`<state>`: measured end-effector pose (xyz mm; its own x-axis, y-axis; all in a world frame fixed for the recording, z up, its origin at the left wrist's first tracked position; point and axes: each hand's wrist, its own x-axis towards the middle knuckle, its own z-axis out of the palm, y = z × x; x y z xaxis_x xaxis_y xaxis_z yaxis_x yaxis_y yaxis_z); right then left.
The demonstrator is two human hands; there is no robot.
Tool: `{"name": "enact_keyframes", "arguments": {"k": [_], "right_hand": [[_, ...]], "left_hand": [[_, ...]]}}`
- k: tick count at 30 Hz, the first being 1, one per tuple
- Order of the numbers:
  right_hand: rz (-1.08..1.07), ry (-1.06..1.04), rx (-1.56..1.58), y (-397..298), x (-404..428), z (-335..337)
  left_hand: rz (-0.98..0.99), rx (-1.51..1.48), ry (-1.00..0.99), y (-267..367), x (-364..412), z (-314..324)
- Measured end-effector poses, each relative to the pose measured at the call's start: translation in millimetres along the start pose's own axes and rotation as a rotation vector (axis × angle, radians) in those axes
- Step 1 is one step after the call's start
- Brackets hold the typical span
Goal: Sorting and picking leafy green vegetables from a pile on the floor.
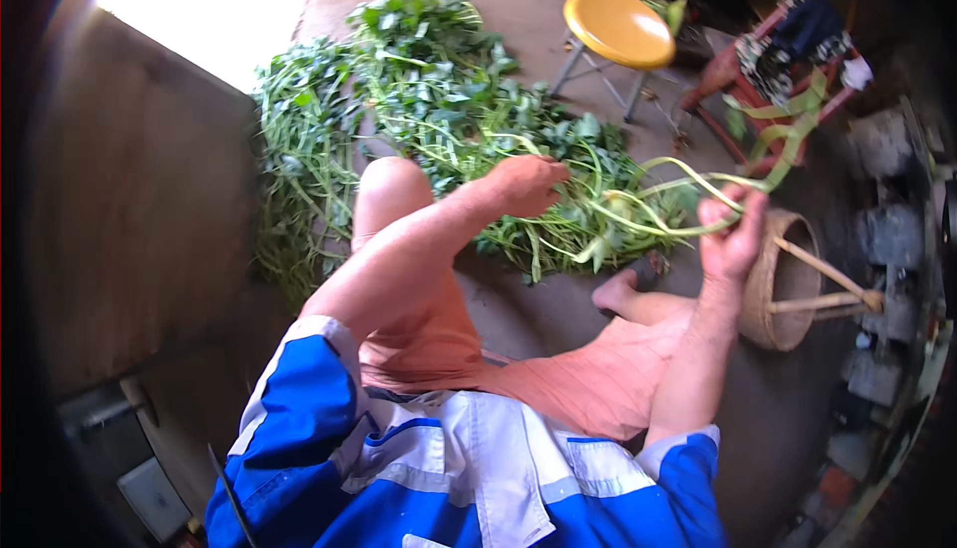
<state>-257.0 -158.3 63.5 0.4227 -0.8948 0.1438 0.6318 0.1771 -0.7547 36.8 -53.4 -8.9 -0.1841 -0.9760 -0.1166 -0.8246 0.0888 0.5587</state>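
Note:
My right hand (729,230) is closed around several long pale-green vine stems (688,231), raised above the floor. Their loops trail left toward the heap, and a flat, blurred green strand rises to the upper right. Over the middle of the heap of leafy green vines (448,99), my left hand (527,185) has its fingers curled. A pale stem passes beside its knuckles; whether the fingers grip it is hidden. The heap spreads across the floor in front of my knees, with dark leaves at the far side and bare stems closer in.
Beyond the heap stands a yellow round stool (619,28) with metal legs. A red chair (736,99) draped with patterned cloth is farther right. Beside my right forearm sits a woven basket (762,301) with a wooden handle. A brown panel (149,189) borders the left, near a bright doorway.

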Motion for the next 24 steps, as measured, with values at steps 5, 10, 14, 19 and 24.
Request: {"name": "enact_keyframes", "arguments": {"k": [5,10,14,19,24], "right_hand": [[0.132,0.047,-0.182,20,3,29],[0.165,0.08,-0.29,24,4,29],[0.16,0.127,-0.254,31,6,31],[0.176,0.247,-0.133,47,12,31],[0.231,0.058,-0.045,61,14,42]], "left_hand": [[0.008,-0.105,0.183,0,-10,-12],[0.071,-0.227,0.231,6,-5,-12],[0.058,-0.383,0.145,20,-9,-23],[0.111,-0.451,-0.005,34,-18,-31],[0.225,-0.299,0.379,31,-15,-26]]}}
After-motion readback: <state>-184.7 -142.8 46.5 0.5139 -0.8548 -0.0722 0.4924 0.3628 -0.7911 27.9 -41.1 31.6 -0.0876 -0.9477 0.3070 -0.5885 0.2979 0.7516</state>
